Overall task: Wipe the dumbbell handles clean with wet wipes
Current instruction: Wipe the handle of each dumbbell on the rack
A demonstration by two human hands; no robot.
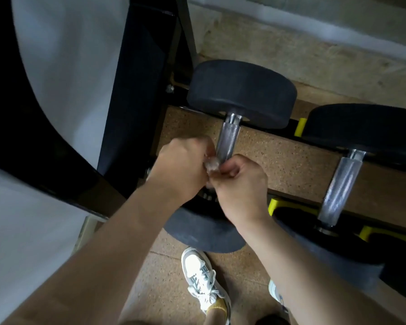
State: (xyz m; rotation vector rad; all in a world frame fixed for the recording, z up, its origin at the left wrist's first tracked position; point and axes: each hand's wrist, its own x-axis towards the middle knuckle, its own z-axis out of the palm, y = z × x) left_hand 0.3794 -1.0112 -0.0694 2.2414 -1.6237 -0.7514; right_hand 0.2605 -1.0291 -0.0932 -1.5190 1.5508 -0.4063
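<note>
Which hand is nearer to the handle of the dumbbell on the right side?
The right hand. It lies left of that handle; the left hand is farther left, beyond the wipe.

one head-worn wide-angle view, looking steeply down and slightly forward, close over the left hand (pixel 181 165) and right hand (pixel 242 184) at frame centre.
</note>
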